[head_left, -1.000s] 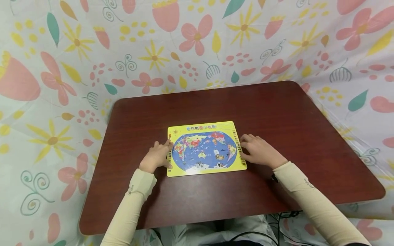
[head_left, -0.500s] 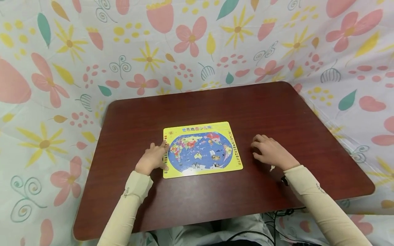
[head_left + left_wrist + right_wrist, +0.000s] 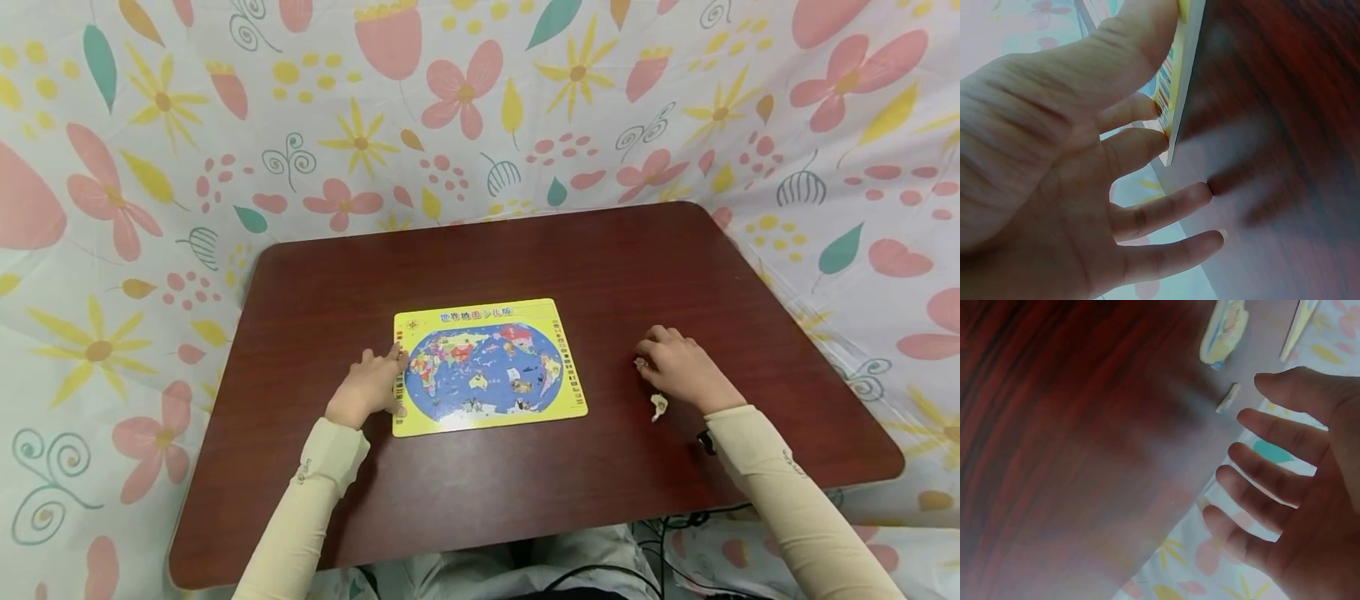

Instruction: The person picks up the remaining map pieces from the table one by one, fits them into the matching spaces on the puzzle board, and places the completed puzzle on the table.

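Note:
A yellow-bordered world map board (image 3: 490, 422) lies flat on the dark red-brown table. At its left edge is my left hand (image 3: 369, 385), thumb and some fingertips touching the border; the left wrist view shows the fingers (image 3: 1166, 209) spread and fairly straight. To the right of the board, my right hand (image 3: 686, 371) hovers low with loosely bent fingers (image 3: 1266, 469), gripping nothing. Below its palm sits a small pale irregular piece (image 3: 659, 407), which looks like a map puzzle piece. A tinier piece (image 3: 640, 363) lies by the fingertips; the right wrist view shows both pieces apart from the hand.
The table (image 3: 480, 500) has rounded corners, and its front edge runs close to the person's lap. A floral cloth (image 3: 480, 108) hangs behind and at both sides. Black cables (image 3: 663, 542) trail below the front edge.
My right hand has left the board's right edge and moved to the right. Two small pieces have come into sight under and beside it. My left hand stays at the board's left edge.

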Action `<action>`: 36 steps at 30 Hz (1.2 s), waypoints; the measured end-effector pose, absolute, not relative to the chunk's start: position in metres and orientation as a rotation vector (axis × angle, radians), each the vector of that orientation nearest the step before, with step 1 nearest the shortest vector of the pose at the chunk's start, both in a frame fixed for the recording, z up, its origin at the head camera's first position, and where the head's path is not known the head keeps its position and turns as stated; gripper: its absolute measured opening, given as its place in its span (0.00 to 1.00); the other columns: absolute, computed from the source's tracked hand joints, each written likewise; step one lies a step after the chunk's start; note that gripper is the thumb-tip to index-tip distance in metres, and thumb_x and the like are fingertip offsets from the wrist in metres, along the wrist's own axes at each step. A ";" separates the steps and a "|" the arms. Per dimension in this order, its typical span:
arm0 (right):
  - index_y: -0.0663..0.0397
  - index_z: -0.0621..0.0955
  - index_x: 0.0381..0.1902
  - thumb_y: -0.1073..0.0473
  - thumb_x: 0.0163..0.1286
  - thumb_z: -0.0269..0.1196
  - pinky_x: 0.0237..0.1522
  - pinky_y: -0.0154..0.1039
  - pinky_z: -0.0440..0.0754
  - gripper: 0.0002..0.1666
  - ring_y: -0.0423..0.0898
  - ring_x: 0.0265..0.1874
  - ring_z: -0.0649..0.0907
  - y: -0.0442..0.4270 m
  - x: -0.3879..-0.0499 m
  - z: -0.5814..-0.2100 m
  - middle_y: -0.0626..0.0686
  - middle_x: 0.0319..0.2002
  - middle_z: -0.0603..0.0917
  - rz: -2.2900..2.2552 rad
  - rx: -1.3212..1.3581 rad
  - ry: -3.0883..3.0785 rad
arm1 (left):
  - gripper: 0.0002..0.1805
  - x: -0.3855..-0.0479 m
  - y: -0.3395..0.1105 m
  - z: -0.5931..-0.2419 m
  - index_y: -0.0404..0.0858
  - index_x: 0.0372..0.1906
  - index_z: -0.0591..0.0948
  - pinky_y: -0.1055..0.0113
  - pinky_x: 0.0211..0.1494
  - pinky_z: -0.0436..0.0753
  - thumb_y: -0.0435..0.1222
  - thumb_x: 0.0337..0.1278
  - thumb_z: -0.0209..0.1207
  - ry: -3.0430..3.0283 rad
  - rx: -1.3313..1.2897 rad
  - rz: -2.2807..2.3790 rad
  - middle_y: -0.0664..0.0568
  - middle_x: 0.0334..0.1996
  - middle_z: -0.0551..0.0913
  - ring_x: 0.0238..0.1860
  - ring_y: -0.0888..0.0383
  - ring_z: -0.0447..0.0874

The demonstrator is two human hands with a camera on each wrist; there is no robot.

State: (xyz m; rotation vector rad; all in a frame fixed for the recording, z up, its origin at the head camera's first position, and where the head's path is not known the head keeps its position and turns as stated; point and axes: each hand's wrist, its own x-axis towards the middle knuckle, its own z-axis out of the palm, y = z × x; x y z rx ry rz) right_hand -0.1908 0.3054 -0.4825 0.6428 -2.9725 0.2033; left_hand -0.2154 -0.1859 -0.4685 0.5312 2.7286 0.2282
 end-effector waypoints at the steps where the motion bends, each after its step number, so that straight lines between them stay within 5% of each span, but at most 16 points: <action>1: 0.61 0.86 0.40 0.63 0.67 0.67 0.34 0.59 0.75 0.07 0.60 0.39 0.78 0.306 -0.191 -0.483 0.60 0.41 0.78 0.210 0.618 -2.979 | 0.53 -0.215 -0.186 -0.468 0.33 0.75 0.67 0.40 0.53 0.75 0.42 0.42 0.80 2.728 0.526 0.231 0.35 0.77 0.57 0.51 0.37 0.67; 14: 0.63 0.85 0.44 0.57 0.69 0.69 0.39 0.64 0.74 0.13 0.65 0.44 0.78 0.314 -0.194 -0.491 0.65 0.46 0.79 0.254 0.498 -3.049 | 0.54 -0.214 -0.184 -0.471 0.33 0.75 0.66 0.41 0.54 0.75 0.41 0.41 0.81 2.731 0.494 0.236 0.36 0.77 0.56 0.51 0.39 0.67; 22: 0.56 0.85 0.32 0.61 0.65 0.71 0.34 0.59 0.75 0.05 0.60 0.38 0.77 0.314 -0.197 -0.491 0.59 0.39 0.78 0.233 0.562 -2.987 | 0.55 -0.215 -0.184 -0.470 0.33 0.76 0.65 0.43 0.52 0.76 0.42 0.41 0.80 2.732 0.496 0.214 0.36 0.77 0.56 0.51 0.39 0.67; 36: 0.48 0.79 0.19 0.69 0.59 0.69 0.30 0.50 0.71 0.14 0.57 0.36 0.76 0.312 -0.199 -0.493 0.55 0.38 0.79 0.133 0.763 -2.832 | 0.55 -0.215 -0.184 -0.469 0.33 0.76 0.65 0.44 0.51 0.77 0.42 0.41 0.81 2.730 0.491 0.208 0.36 0.77 0.56 0.50 0.39 0.67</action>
